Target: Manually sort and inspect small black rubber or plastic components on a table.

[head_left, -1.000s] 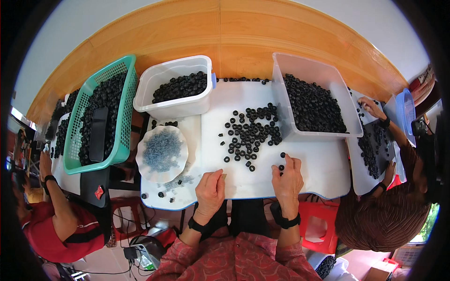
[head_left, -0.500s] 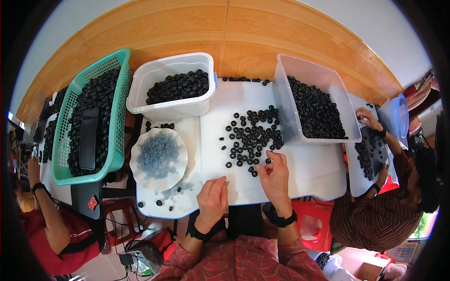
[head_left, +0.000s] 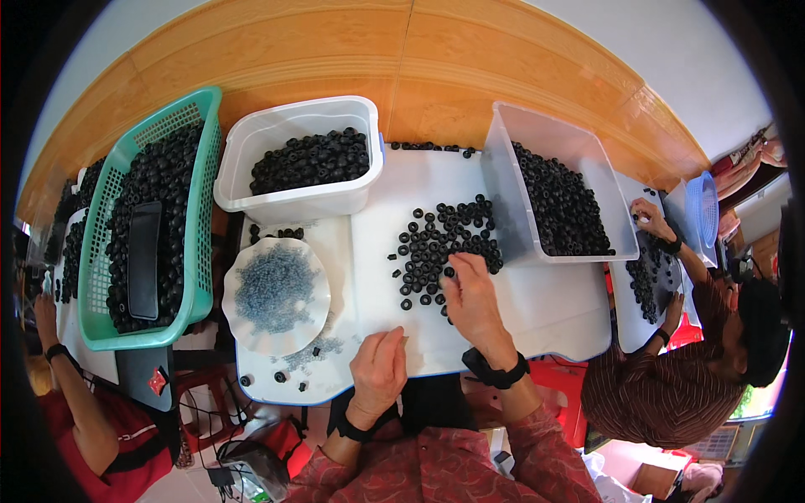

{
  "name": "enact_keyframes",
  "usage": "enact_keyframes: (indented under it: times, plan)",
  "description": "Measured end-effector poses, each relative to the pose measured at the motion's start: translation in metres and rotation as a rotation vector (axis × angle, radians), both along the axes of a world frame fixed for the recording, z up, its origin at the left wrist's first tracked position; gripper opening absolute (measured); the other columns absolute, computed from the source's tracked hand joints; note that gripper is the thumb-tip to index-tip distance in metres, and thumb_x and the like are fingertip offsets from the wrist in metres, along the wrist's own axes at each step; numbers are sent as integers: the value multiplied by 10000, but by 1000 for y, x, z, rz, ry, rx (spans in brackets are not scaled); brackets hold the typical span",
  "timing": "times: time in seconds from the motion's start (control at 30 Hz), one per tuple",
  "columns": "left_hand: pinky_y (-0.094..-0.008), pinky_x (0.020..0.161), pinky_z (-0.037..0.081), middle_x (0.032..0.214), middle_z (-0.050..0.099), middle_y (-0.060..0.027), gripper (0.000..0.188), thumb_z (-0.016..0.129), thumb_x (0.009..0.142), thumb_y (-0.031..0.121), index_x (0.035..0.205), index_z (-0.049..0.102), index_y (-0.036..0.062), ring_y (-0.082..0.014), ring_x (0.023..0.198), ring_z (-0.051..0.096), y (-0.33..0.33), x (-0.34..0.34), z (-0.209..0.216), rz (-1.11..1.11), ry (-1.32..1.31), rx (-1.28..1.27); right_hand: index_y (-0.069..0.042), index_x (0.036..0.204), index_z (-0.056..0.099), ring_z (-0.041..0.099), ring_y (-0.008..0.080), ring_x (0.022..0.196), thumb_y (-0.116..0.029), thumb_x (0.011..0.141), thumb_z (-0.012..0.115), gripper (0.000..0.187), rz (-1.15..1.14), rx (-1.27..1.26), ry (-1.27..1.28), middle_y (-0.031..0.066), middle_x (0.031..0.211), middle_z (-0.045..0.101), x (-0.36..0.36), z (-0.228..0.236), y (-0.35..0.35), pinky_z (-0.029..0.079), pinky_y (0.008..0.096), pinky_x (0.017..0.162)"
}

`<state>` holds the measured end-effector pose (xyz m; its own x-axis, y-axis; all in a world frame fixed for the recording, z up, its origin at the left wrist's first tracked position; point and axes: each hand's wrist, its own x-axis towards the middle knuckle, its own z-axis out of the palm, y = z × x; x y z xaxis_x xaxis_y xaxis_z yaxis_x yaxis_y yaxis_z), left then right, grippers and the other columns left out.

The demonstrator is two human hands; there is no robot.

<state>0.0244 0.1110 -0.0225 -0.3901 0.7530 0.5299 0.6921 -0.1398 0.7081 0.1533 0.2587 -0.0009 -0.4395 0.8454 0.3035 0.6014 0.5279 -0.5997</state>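
Two hands work over one white worktop [head_left: 545, 323]. Right hand [head_left: 476, 306]: thumb and forefinger stand slightly apart about a single black ring [head_left: 450, 272]; contact faces are turned away, so cannot tell whether they clamp it. Left hand [head_left: 379, 369]: thumb and finger ends are together, palm hidden; cannot tell whether anything small sits between them.

The loose pile of rings [head_left: 428, 247] lies under and just beyond the right grip, which covers part of its near right side. Grey-blue bits [head_left: 277, 289], left of the left grip, blur into one mass; single shapes not resolved. Co-worker at far left [head_left: 88, 411] and co-worker at far right [head_left: 662, 394] of both grips are partly lost in the dark rim.

Against half a second ago: right hand has advanced from the pile's near right edge to over its rings. Left hand keeps about the same place and pose. Surroundings sit slightly further left; view has turned a little.

Materials: rings are thick, rounded, black, each with a central hole. The bits look translucent, heaped on a white scalloped plate [head_left: 289, 342], some spilled beside it. Beyond the plate from the left grip: smooth white plastic tub [head_left: 302, 201]. Beyond and right of the right grip: translucent box [head_left: 510, 205]. Both hold black rings. Farther left: green lattice basket [head_left: 138, 338] of black pieces, a flat dark slab [head_left: 144, 260] with rounded corners on top.
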Motion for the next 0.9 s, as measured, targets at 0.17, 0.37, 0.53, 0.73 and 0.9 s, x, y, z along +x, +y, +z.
enact_keyframes:
  times: [0.17, 0.37, 0.53, 0.73, 0.9]
  plan:
    - [-364, 627, 538, 854, 624, -129, 295, 681, 752, -85, 1033, 648, -2, -290, 740, 636, -1, 0, -3, -17, -4, 0, 28, 1192, 574, 601, 412, 1007, 78, 806, 540, 390, -131, 29, -72, 216, 1228, 537, 25, 8, 22, 517, 448, 834]
    - [-356, 632, 541, 866, 627, -125, 299, 682, 750, -84, 1036, 651, -2, -284, 745, 637, -1, 0, -2, -17, 6, 3, 20, 1286, 511, 606, 419, 1024, 108, 764, 514, 529, -119, 82, -215, 191, 1325, 497, 27, 16, 35, 521, 475, 837]
    - [-356, 629, 542, 871, 626, -125, 305, 689, 748, -83, 1040, 658, -2, -284, 744, 637, -1, -1, -3, -11, -4, 6, 7, 1238, 567, 616, 397, 999, 108, 742, 522, 508, -81, -94, -306, 182, 1208, 553, 28, 26, 39, 515, 475, 836]
    - [-356, 631, 543, 877, 626, -131, 299, 686, 757, -83, 1043, 657, -2, -289, 742, 641, -1, -1, -4, -12, 0, 8, 8, 1142, 629, 627, 365, 931, 133, 754, 493, 430, 9, -151, -86, 200, 1041, 605, 37, 25, 25, 517, 417, 779]
    - [-359, 633, 542, 879, 626, -134, 298, 685, 756, -86, 1042, 654, -5, -291, 742, 639, 0, 0, -5, -12, 13, 8, 15, 1108, 636, 639, 347, 838, 98, 817, 532, 320, -72, -179, 26, 193, 949, 616, 44, 18, 17, 518, 389, 711]
